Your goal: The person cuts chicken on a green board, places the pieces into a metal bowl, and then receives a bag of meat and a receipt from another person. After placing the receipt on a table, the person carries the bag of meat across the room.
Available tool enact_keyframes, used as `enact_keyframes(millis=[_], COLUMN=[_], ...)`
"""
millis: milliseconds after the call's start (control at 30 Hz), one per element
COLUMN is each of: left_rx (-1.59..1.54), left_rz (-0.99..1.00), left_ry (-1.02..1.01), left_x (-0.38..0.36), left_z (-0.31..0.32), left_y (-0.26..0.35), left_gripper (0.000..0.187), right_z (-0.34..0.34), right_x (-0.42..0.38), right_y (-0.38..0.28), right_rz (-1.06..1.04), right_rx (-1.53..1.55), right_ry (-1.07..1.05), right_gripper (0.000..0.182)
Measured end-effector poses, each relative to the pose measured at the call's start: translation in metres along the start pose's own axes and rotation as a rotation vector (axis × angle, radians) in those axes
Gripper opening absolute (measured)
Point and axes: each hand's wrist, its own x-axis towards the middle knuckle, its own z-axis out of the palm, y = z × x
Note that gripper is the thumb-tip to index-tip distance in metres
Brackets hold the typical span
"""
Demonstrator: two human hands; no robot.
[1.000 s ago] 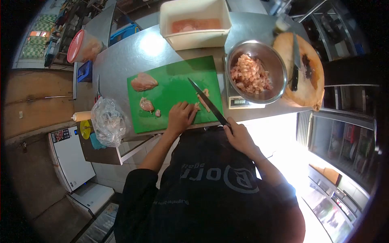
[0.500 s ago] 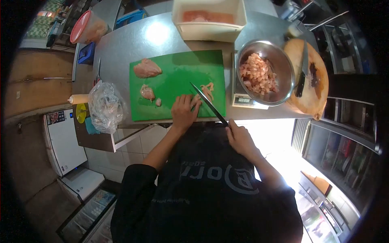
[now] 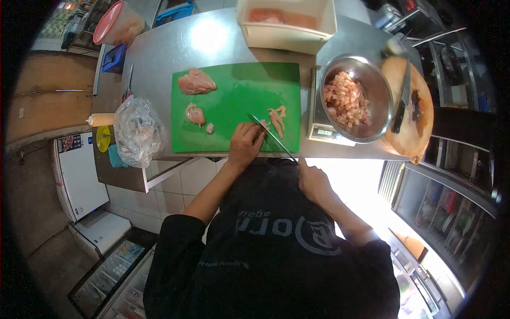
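My right hand (image 3: 314, 182) grips a long knife (image 3: 274, 138) by its handle, the blade slanting up and left over the green cutting board (image 3: 234, 130). My left hand (image 3: 246, 143) is curled on the board, its fingers pressing a small piece of raw chicken (image 3: 264, 124) against the blade's left side; most of that piece is hidden. Thin strips of chicken (image 3: 277, 120) lie just right of the knife. Two larger chicken pieces, one at the upper left (image 3: 196, 82) and a smaller one (image 3: 195, 114) below it, rest on the board beside a little scrap (image 3: 209, 128).
A steel bowl of diced chicken (image 3: 385, 109) sits on a scale (image 3: 332, 135) at the right. Beyond it, another knife (image 3: 404, 98) lies on a round wooden board (image 3: 422, 127). A white bin (image 3: 287, 38) stands behind; a plastic bag (image 3: 138, 133) lies left.
The knife has shifted and its blade now lies closer along my left fingertips. The camera view has moved slightly. Both hands keep their holds.
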Motion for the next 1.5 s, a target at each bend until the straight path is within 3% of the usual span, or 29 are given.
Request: enact_keyframes(millis=[133,200,400,533,600,633,700,833,933,1000,1100,1233,1300,1500], left_rx=[0.046,0.084,0.031,-0.031,-0.039,-0.040,-0.033,0.007,0.068,-0.002,-0.063,-0.038,-0.061,0.011], left_rz=[0.020,-0.017,-0.126,-0.037,0.006,0.004,0.001,0.000,0.000,-0.042,-0.058,0.029,0.045,0.017], left_ry=[0.003,-0.027,0.084,0.038,-0.007,-0.009,-0.011,0.015,0.006,0.054,0.022,0.035,-0.022,0.003], left_x=[-0.002,-0.001,-0.005,-0.007,-0.007,-0.007,-0.007,-0.009,-0.007,-0.005,-0.010,-0.009,-0.010,-0.012], left_z=[-0.001,-0.005,-0.009,-0.013,-0.014,-0.014,-0.012,-0.007,-0.013,-0.021,-0.030,-0.028,-0.025,-0.020], left_y=[-0.002,-0.001,0.005,-0.007,-0.010,-0.011,-0.011,-0.011,-0.008,-0.002,-0.005,-0.015,-0.018,-0.018], left_gripper=[0.021,0.021,0.023,0.022,0.021,0.021,0.021,0.020,0.025,0.030,0.036,0.032,0.026,0.020], right_z=[0.026,0.020,-0.010,-0.022,-0.022,-0.019,-0.004,0.021,0.005,-0.003,-0.016,-0.024,-0.017,0.023], right_x=[0.040,0.031,0.003,-0.003,-0.002,0.003,0.021,0.052,0.033,0.021,0.012,0.006,0.012,0.064], right_y=[0.002,0.007,0.012,-0.003,-0.005,-0.007,-0.011,-0.008,0.002,0.007,-0.006,-0.011,-0.009,-0.015], right_rz=[-0.059,-0.039,-0.033,-0.043,-0.037,-0.036,-0.044,-0.107,-0.046,-0.078,-0.026,-0.091,-0.057,-0.135], right_rx=[0.038,0.030,0.017,0.019,-0.092,-0.092,0.015,0.107,0.009,0.020,0.015,-0.036,-0.095,0.012], right_ry=[0.046,0.050,0.069,0.039,-0.084,-0.087,-0.022,0.064,-0.020,0.094,0.069,0.017,-0.077,-0.015], right_gripper=[0.043,0.023,0.021,0.021,0.040,0.040,0.022,0.023,0.034,0.021,0.021,0.021,0.035,0.029])
